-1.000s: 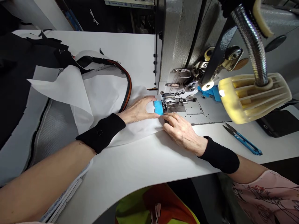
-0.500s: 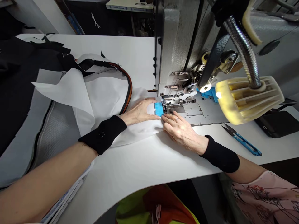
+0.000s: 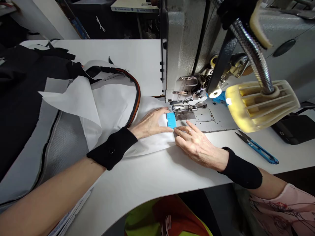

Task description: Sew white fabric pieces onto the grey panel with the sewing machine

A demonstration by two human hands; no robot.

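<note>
My left hand [image 3: 149, 123] lies flat on white fabric [image 3: 110, 101], its thumb and fingertips against a small blue piece [image 3: 171, 120] just in front of the presser foot [image 3: 180, 107] of the sewing machine [image 3: 187, 49]. My right hand [image 3: 194, 142] rests beside it on the fabric's right edge, fingers stretched and pressed down, fingertips at the blue piece's lower corner. The white fabric carries a curved black and orange trim [image 3: 136, 95].
A yellowed lamp head [image 3: 261, 103] on a flexible metal neck hangs over the right side. Blue thread snips [image 3: 257, 148] and a black phone-like device [image 3: 294, 131] lie on the table at right. Black and grey fabric [image 3: 22, 98] piles at left.
The blue piece and both hands have slid a little toward me, away from the presser foot. The view shifted slightly downward.
</note>
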